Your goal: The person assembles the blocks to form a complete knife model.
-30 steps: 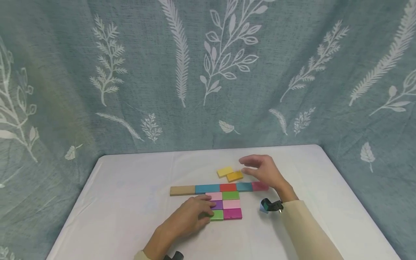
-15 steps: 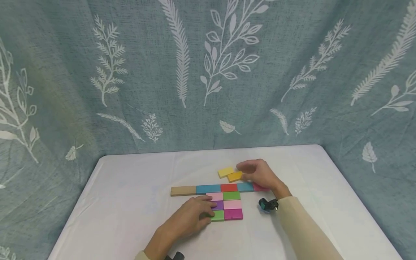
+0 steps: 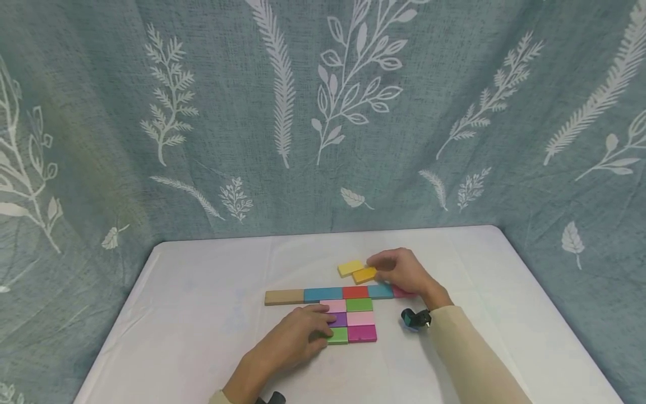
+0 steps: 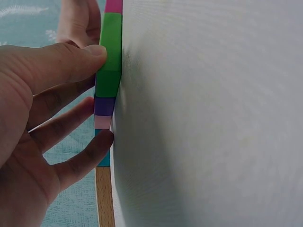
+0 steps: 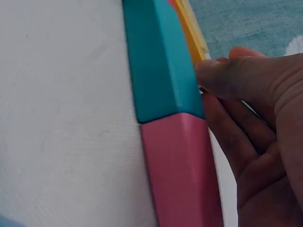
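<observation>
My left hand (image 3: 295, 331) rests along the left side of a block of flat coloured tiles, its fingers spread. In the left wrist view its thumb touches a green tile (image 4: 111, 42), and other fingertips lie near a purple tile (image 4: 104, 106) and a pink tile (image 4: 102, 122). Beyond the long row, my right hand (image 3: 404, 273) pinches the right end of an orange-yellow tile (image 3: 363, 275) between thumb and fingers. That tile lies against a paler yellow tile (image 3: 350, 268). The right wrist view shows the thumb at the orange-yellow tile's end (image 5: 193, 42), partly hidden behind a teal tile (image 5: 156, 71).
A straight row crosses the white table (image 3: 202, 292): tan (image 3: 284, 297), blue (image 3: 323, 294), red (image 3: 355, 292), teal and dark pink tiles. Below it sit green, light pink and magenta tiles (image 3: 361, 334). Something light blue lies under the right wrist camera (image 3: 414, 318).
My right hand has moved slightly left and down, and its fingers have come together on the orange-yellow tile. The left hand has stayed in place.
</observation>
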`<state>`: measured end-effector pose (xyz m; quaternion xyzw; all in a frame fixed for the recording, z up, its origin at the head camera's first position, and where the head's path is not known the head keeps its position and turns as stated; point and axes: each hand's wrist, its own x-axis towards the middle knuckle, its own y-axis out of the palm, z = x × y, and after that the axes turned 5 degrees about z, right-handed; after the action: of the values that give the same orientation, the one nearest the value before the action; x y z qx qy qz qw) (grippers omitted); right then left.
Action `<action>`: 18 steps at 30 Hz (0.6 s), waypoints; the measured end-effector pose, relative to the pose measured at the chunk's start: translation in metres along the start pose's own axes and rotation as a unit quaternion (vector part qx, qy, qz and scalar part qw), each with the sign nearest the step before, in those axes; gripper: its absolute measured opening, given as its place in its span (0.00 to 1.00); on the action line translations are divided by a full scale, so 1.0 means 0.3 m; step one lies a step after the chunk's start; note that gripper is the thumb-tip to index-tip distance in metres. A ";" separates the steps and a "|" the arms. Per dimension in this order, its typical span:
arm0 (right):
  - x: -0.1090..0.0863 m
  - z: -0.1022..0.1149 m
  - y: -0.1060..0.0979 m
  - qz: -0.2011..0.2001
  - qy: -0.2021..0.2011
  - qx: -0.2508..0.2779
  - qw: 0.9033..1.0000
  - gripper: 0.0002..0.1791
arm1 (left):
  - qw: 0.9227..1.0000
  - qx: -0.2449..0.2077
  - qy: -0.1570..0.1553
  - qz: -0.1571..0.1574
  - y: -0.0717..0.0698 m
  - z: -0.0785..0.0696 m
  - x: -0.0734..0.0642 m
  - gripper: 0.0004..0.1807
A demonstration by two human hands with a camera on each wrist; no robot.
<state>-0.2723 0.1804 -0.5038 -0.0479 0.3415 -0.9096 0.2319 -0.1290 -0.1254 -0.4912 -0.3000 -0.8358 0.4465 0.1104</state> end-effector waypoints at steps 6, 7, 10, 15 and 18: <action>-0.068 0.017 -0.041 -0.045 -0.009 0.013 0.999 0.16 | 1.000 0.002 0.009 -0.003 -0.001 -0.006 -0.001 0.10; -0.087 0.018 -0.048 -0.053 -0.009 0.022 0.998 0.17 | 1.000 0.004 0.011 -0.004 -0.001 -0.005 0.000 0.10; -0.155 0.014 -0.062 -0.074 -0.004 0.049 0.996 0.17 | 1.000 0.008 0.016 -0.008 0.001 0.000 0.001 0.10; -0.279 -0.018 -0.071 -0.114 -0.005 0.057 0.992 0.17 | 1.000 0.010 0.018 -0.009 -0.003 0.004 0.002 0.10; -0.336 -0.036 -0.072 -0.131 -0.004 0.051 0.990 0.17 | 1.000 0.011 0.013 -0.005 -0.005 0.005 0.003 0.10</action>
<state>-0.1937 0.2469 -0.4910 -0.0837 0.2844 -0.9482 0.1139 -0.1310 -0.1265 -0.4910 -0.3007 -0.8305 0.4514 0.1269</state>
